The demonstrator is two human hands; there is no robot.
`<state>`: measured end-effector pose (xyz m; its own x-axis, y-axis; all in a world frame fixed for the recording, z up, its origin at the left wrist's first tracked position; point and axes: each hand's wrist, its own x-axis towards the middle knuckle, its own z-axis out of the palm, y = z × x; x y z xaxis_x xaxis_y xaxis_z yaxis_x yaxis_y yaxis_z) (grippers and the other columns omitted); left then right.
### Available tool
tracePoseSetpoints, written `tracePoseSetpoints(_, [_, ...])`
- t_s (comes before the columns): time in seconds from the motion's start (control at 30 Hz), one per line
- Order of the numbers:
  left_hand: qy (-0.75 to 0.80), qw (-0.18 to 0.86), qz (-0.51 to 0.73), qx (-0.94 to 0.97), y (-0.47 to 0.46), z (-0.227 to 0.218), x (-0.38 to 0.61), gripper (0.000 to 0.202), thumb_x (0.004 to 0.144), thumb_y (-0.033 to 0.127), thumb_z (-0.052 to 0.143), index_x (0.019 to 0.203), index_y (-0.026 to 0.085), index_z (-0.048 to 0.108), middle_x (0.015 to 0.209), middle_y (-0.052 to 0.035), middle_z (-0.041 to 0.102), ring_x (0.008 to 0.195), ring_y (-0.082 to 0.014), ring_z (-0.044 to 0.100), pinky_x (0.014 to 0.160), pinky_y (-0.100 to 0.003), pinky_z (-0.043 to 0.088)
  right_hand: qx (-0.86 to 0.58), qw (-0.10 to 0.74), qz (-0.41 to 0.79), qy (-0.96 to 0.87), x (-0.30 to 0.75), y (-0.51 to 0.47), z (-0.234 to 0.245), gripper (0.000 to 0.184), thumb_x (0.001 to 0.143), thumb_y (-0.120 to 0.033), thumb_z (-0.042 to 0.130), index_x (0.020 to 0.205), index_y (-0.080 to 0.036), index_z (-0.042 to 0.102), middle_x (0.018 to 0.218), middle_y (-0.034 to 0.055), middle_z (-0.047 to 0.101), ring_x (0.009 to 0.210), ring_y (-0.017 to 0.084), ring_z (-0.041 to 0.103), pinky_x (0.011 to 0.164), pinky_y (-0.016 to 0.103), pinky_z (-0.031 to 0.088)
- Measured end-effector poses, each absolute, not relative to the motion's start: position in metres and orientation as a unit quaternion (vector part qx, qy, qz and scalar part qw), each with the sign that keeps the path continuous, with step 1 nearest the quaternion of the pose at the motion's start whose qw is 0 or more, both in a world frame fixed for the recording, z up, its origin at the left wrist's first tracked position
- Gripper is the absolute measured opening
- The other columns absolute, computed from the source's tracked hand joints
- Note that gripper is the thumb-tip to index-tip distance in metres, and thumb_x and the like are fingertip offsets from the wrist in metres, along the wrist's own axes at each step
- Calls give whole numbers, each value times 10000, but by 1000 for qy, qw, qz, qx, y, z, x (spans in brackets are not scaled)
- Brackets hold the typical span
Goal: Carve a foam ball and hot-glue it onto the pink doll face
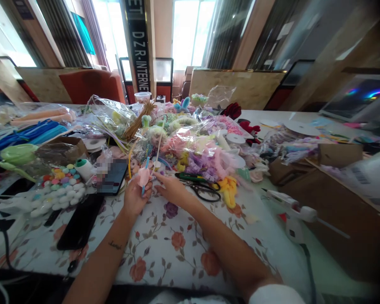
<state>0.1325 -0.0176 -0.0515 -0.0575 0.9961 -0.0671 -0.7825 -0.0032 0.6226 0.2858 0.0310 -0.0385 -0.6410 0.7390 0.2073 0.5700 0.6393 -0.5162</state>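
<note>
My left hand (135,196) is closed around a small pale pink piece (144,177), with a thin light-blue stick (147,162) running through or behind it. Close beside it, my right hand (168,188) has its fingertips pinched together near the pink piece. A slim pale stick (159,147) rises from about those fingertips; whether they grip it I cannot tell. Just right of my right hand lie black-handled scissors (205,192) and a green pen-like tool (190,176). A phone (114,179) with a lit screen leans left of my left hand.
A dark phone (80,223) lies on the floral tablecloth (167,261). Pompoms (61,190) sit at left, beside blue pipe cleaners (28,135). Fuzzy craft pieces (196,143) are heaped behind my hands. A glue gun (293,209) and a cardboard box (345,219) stand at right.
</note>
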Motion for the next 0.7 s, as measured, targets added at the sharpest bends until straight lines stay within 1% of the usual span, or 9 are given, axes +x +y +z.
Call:
tracePoseSetpoints(0.1, [313,628,660,269,-19,-54,140,311,709,282,704,968,140,605,817,-29,594,569,-68,470,403,-147,322,-396,265,307,-824,315,21,-35,328,883,-297,556,1162,-167,668,828,76,720,750,205,660,686,289,481])
tracePoseSetpoints(0.2, [381,574,605,399,-24,-58,153,416,664,263,765,1038,177,605,825,-2,608,586,-72,498,453,-161,360,-386,311,510,-703,343,8,-38,370,842,-414,608,1080,-141,682,788,59,706,697,186,658,641,295,516])
tracePoseSetpoints(0.3, [419,530,497,545,-32,-63,169,522,616,284,818,1089,181,623,965,-45,654,778,-149,603,642,-224,476,-355,346,659,-566,361,-9,-47,431,739,-436,721,1072,-170,659,784,26,697,698,172,672,633,302,559])
tracePoseSetpoints(0.37, [416,501,434,622,-37,-65,178,561,593,311,839,1105,189,642,1090,-85,648,956,-224,613,771,-284,499,-367,370,684,-510,368,-18,-54,405,681,-402,780,998,-178,666,733,0,684,619,151,663,579,279,561])
tracePoseSetpoints(0.4, [408,494,416,645,-39,-66,181,578,590,328,842,1117,196,647,1128,-96,640,996,-242,608,797,-301,501,-379,377,687,-492,372,-22,-56,377,667,-387,794,952,-173,671,701,-7,677,561,138,649,537,262,552])
tracePoseSetpoints(0.5, [392,505,431,637,-39,-68,182,592,663,422,784,1183,190,623,1159,-124,635,991,-248,615,784,-320,519,-401,404,693,-442,386,-26,-59,305,670,-352,801,868,-152,684,646,-7,667,469,114,616,465,227,525])
tracePoseSetpoints(0.57, [427,489,474,595,-35,-70,180,547,755,482,682,1196,167,605,1109,-132,653,942,-237,628,769,-334,526,-389,468,695,-383,401,-23,-58,282,662,-316,813,857,-150,694,653,-12,669,473,94,604,455,203,526])
tracePoseSetpoints(0.63, [491,421,487,587,-32,-73,177,463,806,483,615,1137,159,626,1039,-118,668,916,-231,630,776,-350,523,-367,558,683,-295,418,-18,-58,256,644,-275,828,835,-165,696,669,-29,676,489,68,592,449,159,523])
tracePoseSetpoints(0.7, [534,323,453,637,-29,-77,179,383,797,445,633,1067,175,651,1034,-101,659,956,-241,611,841,-382,503,-348,618,669,-220,432,-13,-59,229,632,-240,836,799,-183,689,670,-51,682,502,48,590,454,120,517])
